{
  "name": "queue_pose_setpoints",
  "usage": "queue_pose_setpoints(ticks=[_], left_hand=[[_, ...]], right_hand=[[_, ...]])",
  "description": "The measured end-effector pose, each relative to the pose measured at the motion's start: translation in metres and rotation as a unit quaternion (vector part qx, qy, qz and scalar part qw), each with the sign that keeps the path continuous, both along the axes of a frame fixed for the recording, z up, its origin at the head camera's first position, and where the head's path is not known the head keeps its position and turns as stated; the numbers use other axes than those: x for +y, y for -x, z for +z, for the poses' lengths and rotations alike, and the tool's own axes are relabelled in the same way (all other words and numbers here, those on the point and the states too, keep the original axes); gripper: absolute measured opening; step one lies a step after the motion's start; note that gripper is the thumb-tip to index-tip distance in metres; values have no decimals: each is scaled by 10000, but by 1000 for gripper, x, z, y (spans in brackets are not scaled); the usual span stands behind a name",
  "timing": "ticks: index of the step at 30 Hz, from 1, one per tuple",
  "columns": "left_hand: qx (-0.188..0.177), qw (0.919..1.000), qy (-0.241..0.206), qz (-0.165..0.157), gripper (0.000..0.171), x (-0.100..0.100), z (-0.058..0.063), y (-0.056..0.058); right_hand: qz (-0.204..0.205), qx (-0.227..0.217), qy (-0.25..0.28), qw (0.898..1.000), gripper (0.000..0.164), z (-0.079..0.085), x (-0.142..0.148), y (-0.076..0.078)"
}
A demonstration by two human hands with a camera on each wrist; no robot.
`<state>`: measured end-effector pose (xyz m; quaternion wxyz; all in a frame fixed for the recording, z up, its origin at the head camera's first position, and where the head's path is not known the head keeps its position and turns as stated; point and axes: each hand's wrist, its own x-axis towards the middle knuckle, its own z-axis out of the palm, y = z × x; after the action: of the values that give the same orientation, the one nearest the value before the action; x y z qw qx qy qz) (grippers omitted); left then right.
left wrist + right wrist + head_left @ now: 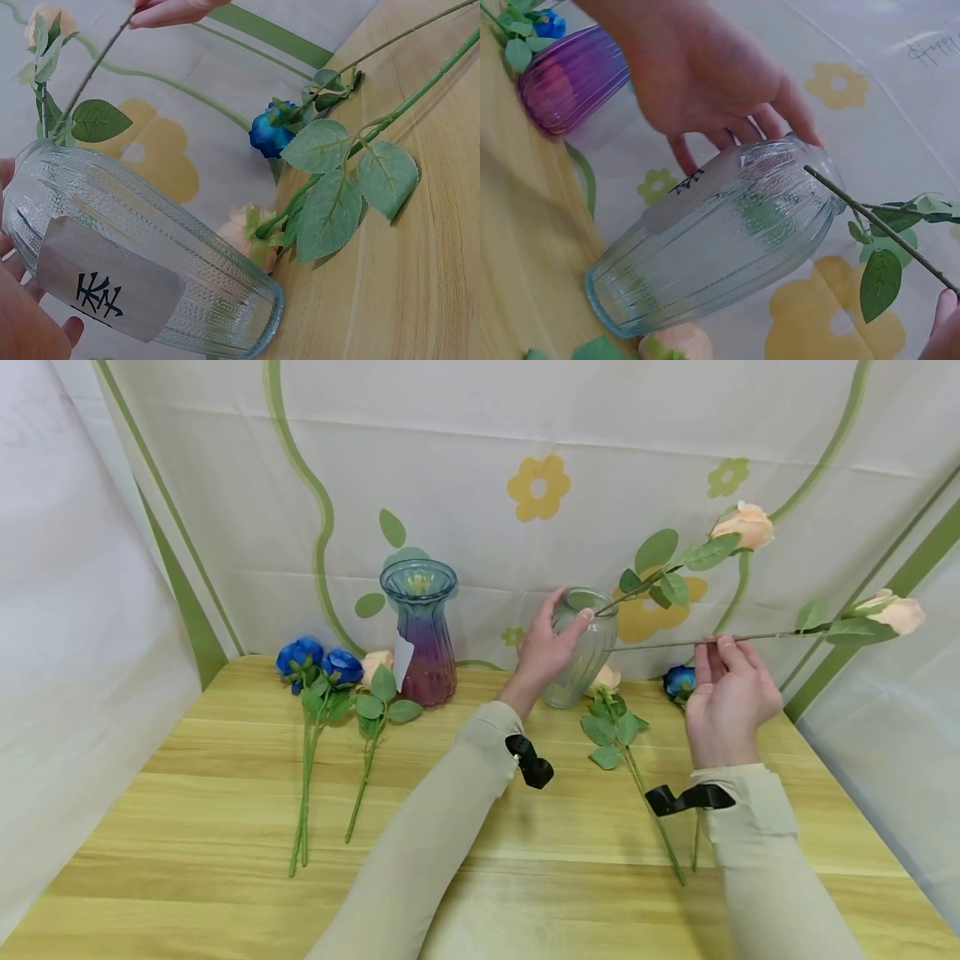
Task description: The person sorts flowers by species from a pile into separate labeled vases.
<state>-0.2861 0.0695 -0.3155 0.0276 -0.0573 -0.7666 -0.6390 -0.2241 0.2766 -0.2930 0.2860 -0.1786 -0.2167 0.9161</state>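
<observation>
My left hand (546, 647) grips a clear ribbed glass vase (579, 664) around its upper part, the thumb near the rim. One peach rose (742, 525) leans out of the vase mouth to the right. Between thumb and fingertips, my right hand (729, 697) pinches the stem of a second peach rose (892, 612), its bloom pointing right. That stem's cut end (810, 171) overlaps the vase near its neck in the right wrist view. A label (109, 277) with a black character is on the vase side.
A blue-purple glass vase (426, 643) stands left at the back. Blue roses (300, 658) and a peach rose (377, 667) lie beside it on the wooden table (225, 827). Another peach rose (604, 680) and a blue rose (678, 682) lie at right. A printed curtain (450, 468) hangs behind.
</observation>
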Motion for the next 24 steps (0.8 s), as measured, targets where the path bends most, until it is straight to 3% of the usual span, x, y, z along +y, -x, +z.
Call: queue_pose_setpoints(ticks=[12, 24], left_hand=[[-31, 10000, 14, 50, 67, 1, -1, 2], [63, 10000, 17, -25, 67, 0, -3, 4]], right_hand=[[-131, 276, 29, 9995, 23, 19, -6, 11], [-325, 306, -505, 9977, 22, 28, -22, 26]])
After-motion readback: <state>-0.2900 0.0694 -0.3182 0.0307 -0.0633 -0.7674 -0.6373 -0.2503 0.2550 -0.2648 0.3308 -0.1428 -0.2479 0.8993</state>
